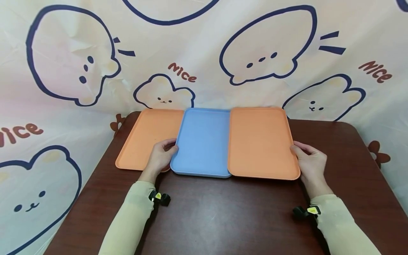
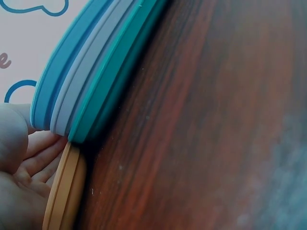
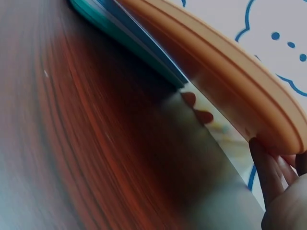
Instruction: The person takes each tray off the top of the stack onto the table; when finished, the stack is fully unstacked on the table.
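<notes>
My left hand (image 1: 162, 154) holds the left edge of a stack of trays, thumb at the rim of the blue tray (image 1: 204, 141) on top. Below that one, the left wrist view shows a pale grey tray (image 2: 91, 67) and a green tray (image 2: 108, 81). Beneath the stack's left side lies an orange tray (image 1: 156, 131), its right part hidden. With thumb above and fingers underneath, my right hand (image 1: 310, 163) grips the right edge of another orange tray (image 1: 261, 141). This tray is tilted, its right side raised off the table and its left edge at the stack.
All the trays are on a dark brown wooden table (image 1: 216, 216), near its far edge. Behind it hangs a pale cloth (image 1: 204, 46) printed with cartoon bears. A small black device (image 1: 162, 199) is strapped to the left wrist and another (image 1: 302, 212) to the right.
</notes>
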`<state>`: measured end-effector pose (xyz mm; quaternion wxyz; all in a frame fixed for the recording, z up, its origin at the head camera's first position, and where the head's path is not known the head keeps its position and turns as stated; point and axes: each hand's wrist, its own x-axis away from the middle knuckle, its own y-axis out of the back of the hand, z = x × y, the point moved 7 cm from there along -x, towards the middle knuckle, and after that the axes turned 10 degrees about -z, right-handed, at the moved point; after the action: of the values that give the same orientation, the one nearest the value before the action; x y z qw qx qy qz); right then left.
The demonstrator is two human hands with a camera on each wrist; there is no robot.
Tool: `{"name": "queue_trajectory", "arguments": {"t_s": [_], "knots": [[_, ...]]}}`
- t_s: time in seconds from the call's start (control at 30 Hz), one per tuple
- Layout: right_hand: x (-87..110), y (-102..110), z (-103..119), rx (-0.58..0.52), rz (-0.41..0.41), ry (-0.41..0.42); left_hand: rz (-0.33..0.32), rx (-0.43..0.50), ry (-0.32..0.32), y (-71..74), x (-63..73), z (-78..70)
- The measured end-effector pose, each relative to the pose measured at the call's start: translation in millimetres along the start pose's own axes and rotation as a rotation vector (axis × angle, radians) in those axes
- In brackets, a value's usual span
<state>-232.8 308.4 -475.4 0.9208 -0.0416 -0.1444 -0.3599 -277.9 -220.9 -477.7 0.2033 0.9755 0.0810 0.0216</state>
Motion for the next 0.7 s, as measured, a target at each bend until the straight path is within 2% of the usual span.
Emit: {"name": "queue_trajectory", "arguments": {"t_s": [0.3, 0.5, 0.6, 0.7], "knots": [[-15.3, 24.7, -0.1, 0.034, 0.024, -0.001, 0.01, -0.029, 0.009, 2.7, 0.8, 0.1], [-19.3, 24.6, -7.0, 0.073, 0.059, -0.012, 0.011, -0.043, 0.011, 3.1, 0.6, -0.1], [-19.9, 19.3, -10.1, 0.151, 0.073, -0.004, 0.012, -0.042, 0.011, 2.7, 0.8, 0.1], [-20.2, 13.2, -10.3, 0.314, 0.08, 0.057, 0.014, -0.043, 0.01, 2.0, 0.9, -0.3]]}}
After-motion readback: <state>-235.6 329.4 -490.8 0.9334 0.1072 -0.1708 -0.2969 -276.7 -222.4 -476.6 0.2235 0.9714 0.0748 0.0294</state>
